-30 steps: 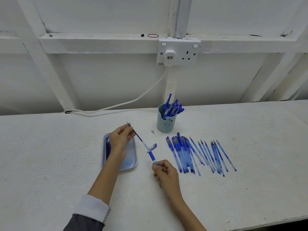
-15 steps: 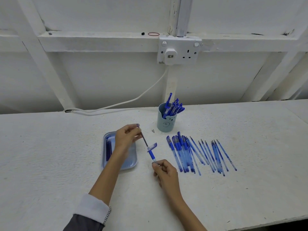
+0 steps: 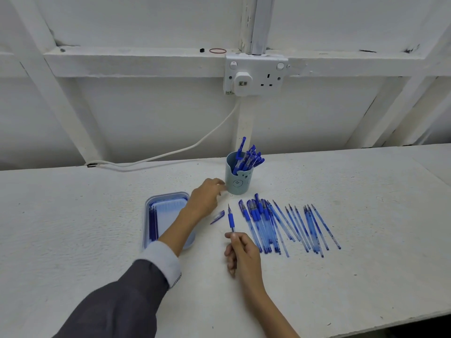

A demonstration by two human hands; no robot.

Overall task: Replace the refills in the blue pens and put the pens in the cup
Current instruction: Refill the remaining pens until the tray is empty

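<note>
Our right hand [image 3: 240, 252] pinches the tail of a blue pen [image 3: 230, 219], its tip pointing toward the back edge of the tabletop [image 3: 366, 240]. Our left hand [image 3: 206, 197] stretches, fingers loose and nothing visibly held, to the foot of the cup [image 3: 238, 181], which stands near the back edge and is crowded with pens. A cap [image 3: 218, 217] lies loose between the hands, and a tray [image 3: 166, 208] of refills [image 3: 153, 223] sits beneath our left forearm.

We judge the tight spot to be here. A careless knuckle could tip the top-heavy cup, the sleeve could drag the tray, and the cap could be swept away. Held only by its end, the pen could swing into the row of waiting pens [image 3: 258, 220] just beside it. Toward the front edge and both far corners we have wide room to work.
</note>
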